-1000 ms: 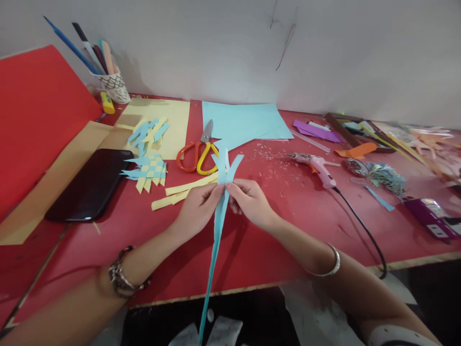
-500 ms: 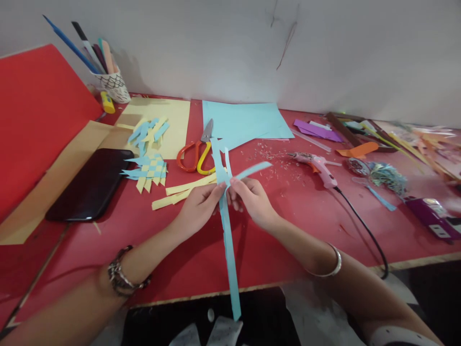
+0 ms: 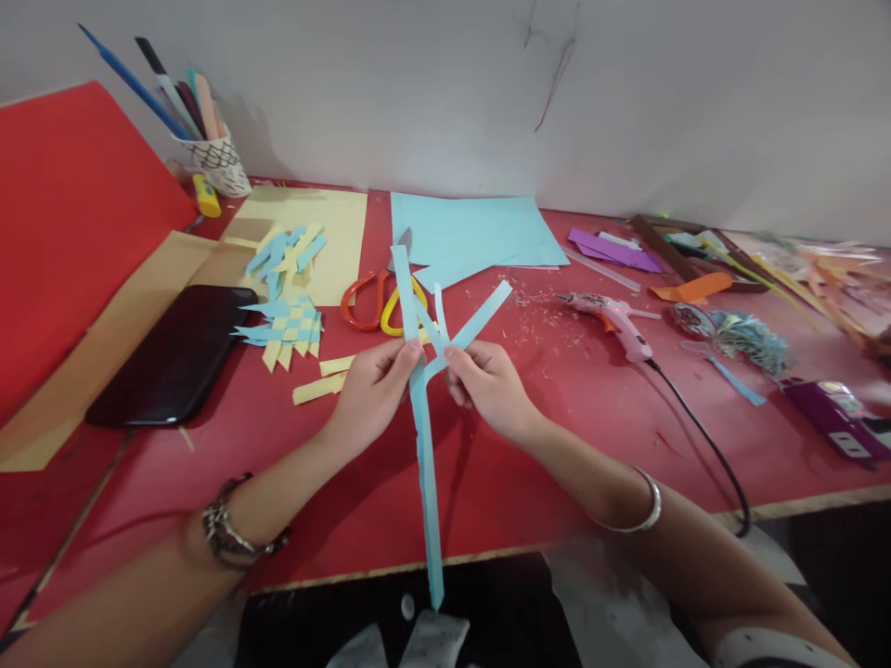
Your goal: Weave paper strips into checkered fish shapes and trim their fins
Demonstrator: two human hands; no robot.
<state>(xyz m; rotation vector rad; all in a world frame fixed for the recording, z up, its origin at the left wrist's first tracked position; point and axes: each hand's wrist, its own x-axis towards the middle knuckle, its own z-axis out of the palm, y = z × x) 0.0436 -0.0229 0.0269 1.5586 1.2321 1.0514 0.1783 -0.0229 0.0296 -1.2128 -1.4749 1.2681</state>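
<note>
My left hand [image 3: 378,385] pinches a long light-blue paper strip [image 3: 426,464] between thumb and fingers; its upper end points at the wall and its lower end hangs past the table edge. Close on the right, my right hand [image 3: 487,382] is closed on more blue paper strips [image 3: 485,315], which fan out above the thumb. Where the strips meet between the hands, I cannot tell how they are joined. Behind them lie scissors [image 3: 366,301] with a red and a yellow handle, partly covered by the paper. Yellow strips [image 3: 324,388] rest beside my left hand.
A woven blue-and-yellow paper piece [image 3: 292,325] and a black phone [image 3: 174,357] lie to the left. Blue sheets [image 3: 480,232] sit by the wall. A pink glue gun [image 3: 613,320] with a black cord, a purple stapler-like object [image 3: 832,417] and craft scraps are on the right.
My left hand has moved slightly left with the long strip, away from my right hand. The strips have spread further apart, and the right-hand strip now points more steeply upward.
</note>
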